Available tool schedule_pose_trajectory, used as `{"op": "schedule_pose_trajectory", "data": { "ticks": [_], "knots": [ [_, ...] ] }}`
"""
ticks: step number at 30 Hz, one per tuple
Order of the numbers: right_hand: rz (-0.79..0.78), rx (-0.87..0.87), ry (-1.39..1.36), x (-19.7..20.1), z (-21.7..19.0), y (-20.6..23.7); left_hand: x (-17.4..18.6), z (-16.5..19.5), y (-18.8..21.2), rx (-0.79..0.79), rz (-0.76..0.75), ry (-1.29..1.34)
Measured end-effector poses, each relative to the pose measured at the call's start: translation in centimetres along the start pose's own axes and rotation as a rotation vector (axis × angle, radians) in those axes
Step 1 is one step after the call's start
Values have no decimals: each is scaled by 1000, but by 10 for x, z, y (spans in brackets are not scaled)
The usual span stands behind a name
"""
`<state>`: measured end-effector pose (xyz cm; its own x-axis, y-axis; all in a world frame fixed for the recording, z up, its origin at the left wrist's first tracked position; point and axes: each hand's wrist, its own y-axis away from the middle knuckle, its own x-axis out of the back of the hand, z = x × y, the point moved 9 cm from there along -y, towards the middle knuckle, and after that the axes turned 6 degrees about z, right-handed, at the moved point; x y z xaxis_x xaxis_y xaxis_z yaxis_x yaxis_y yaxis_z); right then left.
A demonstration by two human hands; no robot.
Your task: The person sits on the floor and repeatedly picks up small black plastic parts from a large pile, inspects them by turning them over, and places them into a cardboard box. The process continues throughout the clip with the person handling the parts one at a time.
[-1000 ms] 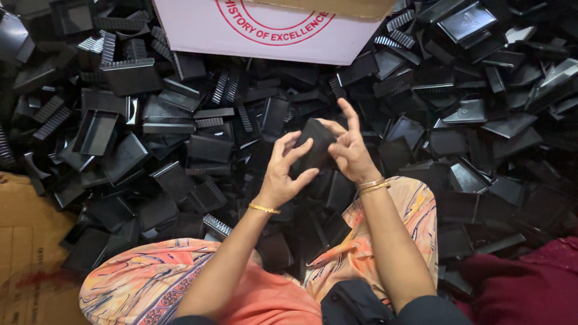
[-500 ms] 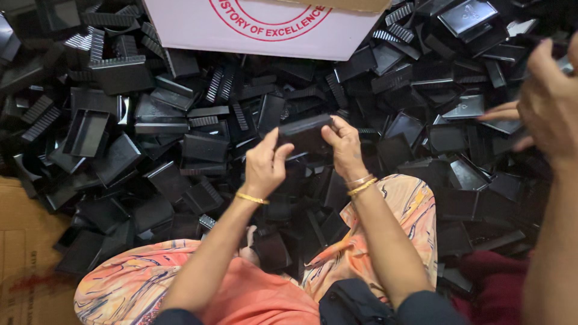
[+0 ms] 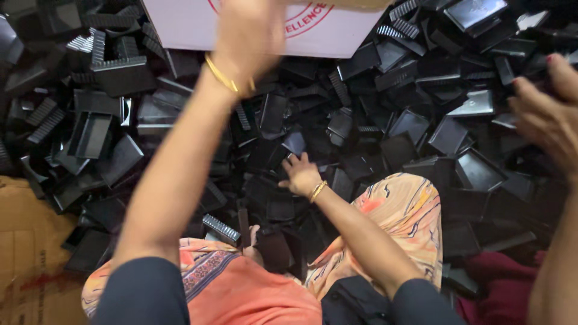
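- Since half a second ago, the left hand (image 3: 250,36) has swung up from the centre of the frame to the top edge, blurred against the white carton (image 3: 265,30), while the right hand (image 3: 299,174) has dropped into the heap; the black part both hands held is no longer seen in either.
- Black moulded plastic parts (image 3: 421,126), trays and ribbed pieces, cover the floor from the left edge to the right edge in a loose, overlapping heap.
- At the top centre the white carton with a red round emblem lies over the pile; brown cardboard (image 3: 27,253) shows at the lower left.
- Orange patterned cloth (image 3: 403,210) over the person's knees fills the lower centre, with dark red fabric (image 3: 500,283) at the lower right.
- Another person's hand (image 3: 545,114) enters at the right edge, fingers curled over the parts.
- Left hand: motion blur hides the fingers, so whether it grips anything cannot be told.
- Right hand: fingers spread wide, flat on the parts at mid-frame, closed on nothing.
- Picking well here likely means taking a single piece lying on top, by its edges, since neighbours overlap and could slide.
- No counter is in view; little of the room shows beyond the floor.
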<state>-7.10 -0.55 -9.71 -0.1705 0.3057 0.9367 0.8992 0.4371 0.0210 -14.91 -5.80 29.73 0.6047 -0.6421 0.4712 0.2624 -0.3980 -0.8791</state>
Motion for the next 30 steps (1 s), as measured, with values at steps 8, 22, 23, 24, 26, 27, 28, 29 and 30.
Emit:
{"op": "schedule_pose_trajectory", "data": {
  "ticks": [8,22,23,24,26,27,28,29,30],
  "knots": [
    [-363,55,30,-22,-31,37,-136,25,271,533,-973,211],
    [384,-171,-779,182,93,35,-146,93,337,531,-1099,113],
    [347,-253,-1044,179,102,34,-148,97,343,531,-1169,36],
    [302,-331,-1308,171,108,34,-146,99,338,546,-1115,30],
    [266,-304,-1433,167,104,29,-140,97,325,581,-1003,18],
    [248,-290,-1495,163,101,27,-137,92,319,566,-980,-16],
    [236,-372,-1461,155,105,26,-132,86,311,550,-963,-50],
    [223,-453,-1429,146,108,26,-126,79,304,533,-948,-86],
    [210,-533,-1399,138,111,27,-113,63,293,669,-803,-65]
  ]
}}
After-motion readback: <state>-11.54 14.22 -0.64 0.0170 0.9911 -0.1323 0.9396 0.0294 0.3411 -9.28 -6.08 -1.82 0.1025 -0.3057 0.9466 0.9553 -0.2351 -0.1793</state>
